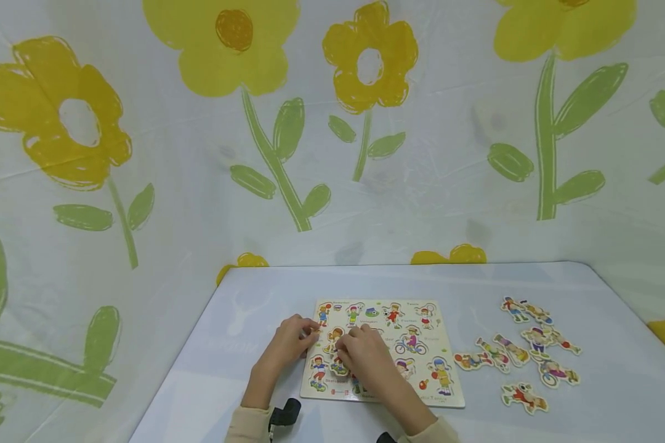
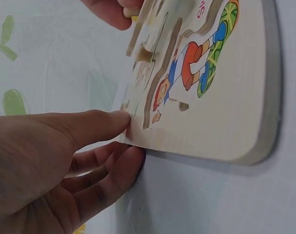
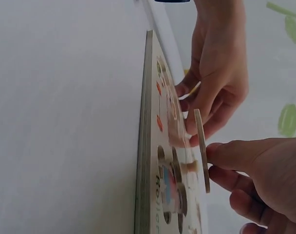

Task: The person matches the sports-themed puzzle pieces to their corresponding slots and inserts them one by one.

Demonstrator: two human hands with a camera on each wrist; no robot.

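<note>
A wooden picture puzzle board (image 1: 455, 399) with sports figures lies flat on the table. My left hand (image 1: 288, 341) is at its left edge. In the left wrist view, the thumb (image 2: 106, 124) lies on the board's upper side while the curled fingers (image 2: 121, 173) meet the edge, pinching it. Over the left part of the board, my right hand (image 1: 368, 357) pinches a thin wooden puzzle piece (image 3: 202, 151) between thumb and fingers. That piece appears edge-on and tilted in the right wrist view, raised off the board. Its picture is mostly hidden by the hand.
Several loose puzzle pieces lie right of the board, among them a cyclist piece (image 1: 556, 373) and a red-clad figure piece (image 1: 525, 397). A white cloth with printed flowers (image 1: 370, 66) hangs behind the table (image 1: 244, 307).
</note>
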